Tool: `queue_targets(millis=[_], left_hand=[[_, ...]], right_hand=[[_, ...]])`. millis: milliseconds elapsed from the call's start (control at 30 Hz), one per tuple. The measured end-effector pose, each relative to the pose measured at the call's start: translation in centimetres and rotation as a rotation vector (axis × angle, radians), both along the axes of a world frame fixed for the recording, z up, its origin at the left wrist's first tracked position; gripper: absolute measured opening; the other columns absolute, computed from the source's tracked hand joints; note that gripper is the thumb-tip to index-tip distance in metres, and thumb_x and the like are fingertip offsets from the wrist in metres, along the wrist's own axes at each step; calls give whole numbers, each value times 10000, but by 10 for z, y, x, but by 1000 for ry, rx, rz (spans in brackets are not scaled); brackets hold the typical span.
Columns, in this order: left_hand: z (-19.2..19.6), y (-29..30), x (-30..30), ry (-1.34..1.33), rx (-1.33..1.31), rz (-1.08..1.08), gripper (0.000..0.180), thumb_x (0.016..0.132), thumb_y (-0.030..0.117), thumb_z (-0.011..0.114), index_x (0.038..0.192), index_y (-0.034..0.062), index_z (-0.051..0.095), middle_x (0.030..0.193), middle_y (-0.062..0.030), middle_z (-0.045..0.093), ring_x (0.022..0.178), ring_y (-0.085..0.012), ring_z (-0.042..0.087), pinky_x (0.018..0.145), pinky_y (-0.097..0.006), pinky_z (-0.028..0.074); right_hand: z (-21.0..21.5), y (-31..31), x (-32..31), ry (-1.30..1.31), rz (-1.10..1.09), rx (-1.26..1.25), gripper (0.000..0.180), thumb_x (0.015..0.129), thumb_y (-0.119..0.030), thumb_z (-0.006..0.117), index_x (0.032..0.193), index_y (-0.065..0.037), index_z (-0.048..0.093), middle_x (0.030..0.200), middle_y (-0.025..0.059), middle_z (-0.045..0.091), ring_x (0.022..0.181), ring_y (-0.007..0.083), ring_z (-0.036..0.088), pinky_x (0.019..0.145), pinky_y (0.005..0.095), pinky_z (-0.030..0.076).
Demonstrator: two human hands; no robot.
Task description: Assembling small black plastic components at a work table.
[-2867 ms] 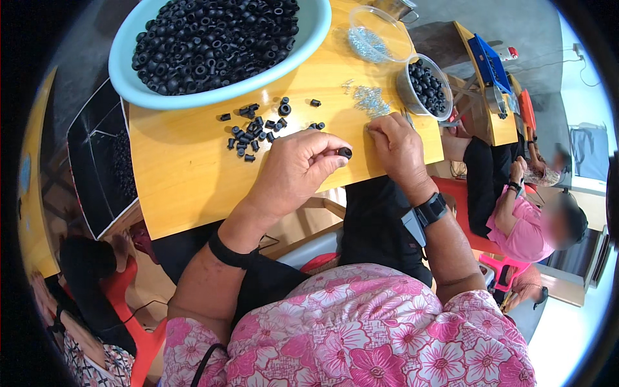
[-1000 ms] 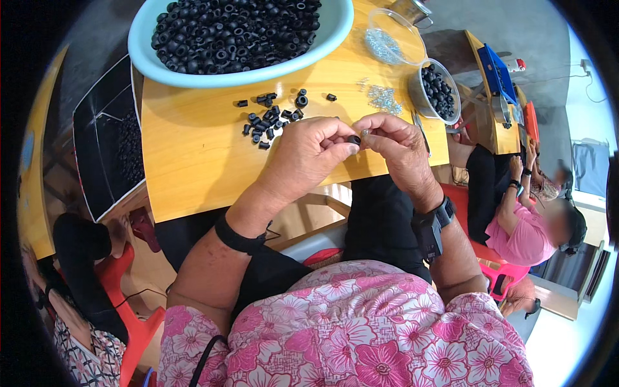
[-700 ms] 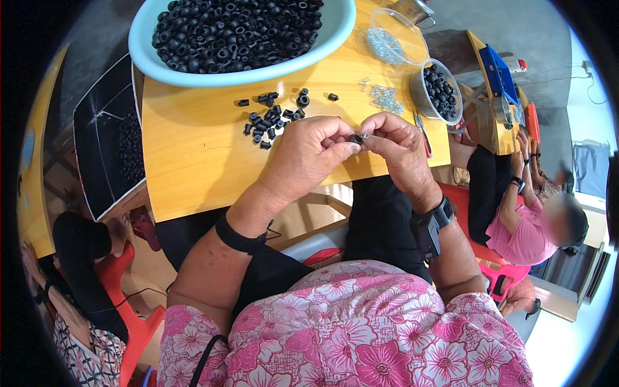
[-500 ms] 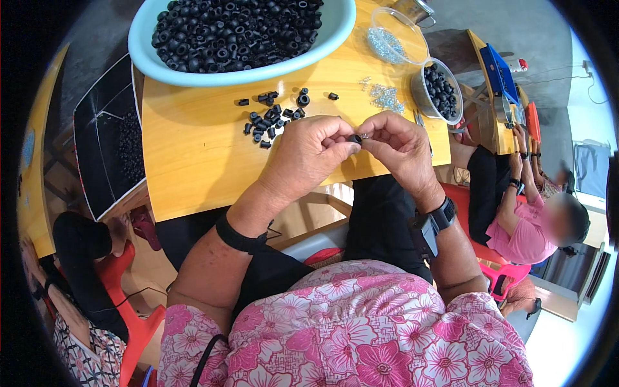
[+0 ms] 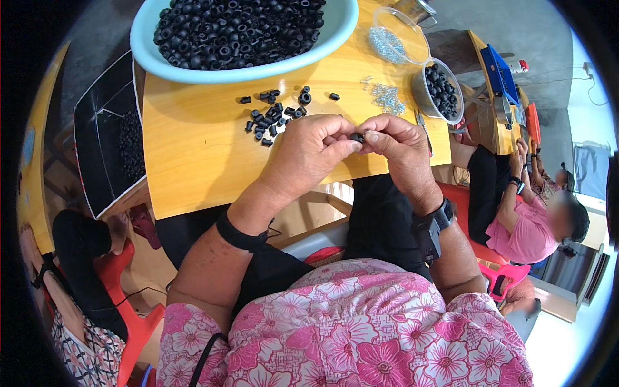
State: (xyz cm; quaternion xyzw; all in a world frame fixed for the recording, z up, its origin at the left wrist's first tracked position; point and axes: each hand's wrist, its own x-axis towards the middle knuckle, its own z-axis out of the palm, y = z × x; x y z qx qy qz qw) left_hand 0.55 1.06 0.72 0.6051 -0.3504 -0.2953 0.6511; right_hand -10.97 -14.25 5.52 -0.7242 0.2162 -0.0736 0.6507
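Between the thumb and fingers of my left hand (image 5: pixel 309 145) is a small black rubber part (image 5: pixel 356 137), held above the table's near edge. My right hand (image 5: pixel 403 145) is closed in a pinch, its thumb tip pressed against the right end of that part. Whatever lies between the right fingertips is hidden. Several loose black rubber parts (image 5: pixel 274 116) lie on the table just beyond my left hand. Past my right hand is a scatter of small shiny clear-blue pieces (image 5: pixel 389 100).
A light-blue basin (image 5: pixel 193 76) heaped with black parts stands on the yellow table (image 5: pixel 187 161). At the right are a clear tub of black parts (image 5: pixel 459 111), a clear tub of shiny pieces (image 5: pixel 412 39) and scissors (image 5: pixel 425 132). People sit on both sides.
My right fingers have closed in against the black rubber part. The shiny bit that showed between the fingertips is now out of sight. My left hand has barely shifted.
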Motion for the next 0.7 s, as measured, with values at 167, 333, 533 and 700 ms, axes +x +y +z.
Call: queue_targets(millis=[167,333,533,700], left_hand=[[-6,0,1,-11,-11,7,148,849,123,740,882,-15,697,718,-61,692,640,-97,636,596,-255,502],[-2,1,3,35,-16,-7,141,865,120,736,886,-14,693,719,-50,683,643,-88,620,612,-249,509],[-2,2,3,159,-61,-7,155,896,125,721,951,-19,703,777,-43,693,695,-81,625,639,-243,513],[-3,4,4,138,-32,-25,165,905,128,710,985,-17,711,775,-38,687,705,-79,625,643,-243,508]], right_hand=[[-2,4,2,8,-10,-56,141,915,-5,642,1038,6,711,912,48,710,821,116,656,792,270,538],[3,6,0,24,46,-323,208,889,3,655,1091,3,705,914,63,699,843,121,661,795,268,542],[2,21,-4,-178,-44,-552,274,803,20,730,1074,-16,718,909,95,688,804,151,670,723,274,544],[8,21,-2,-219,65,-926,290,756,25,767,1039,-24,721,871,97,691,730,197,673,668,295,539]])
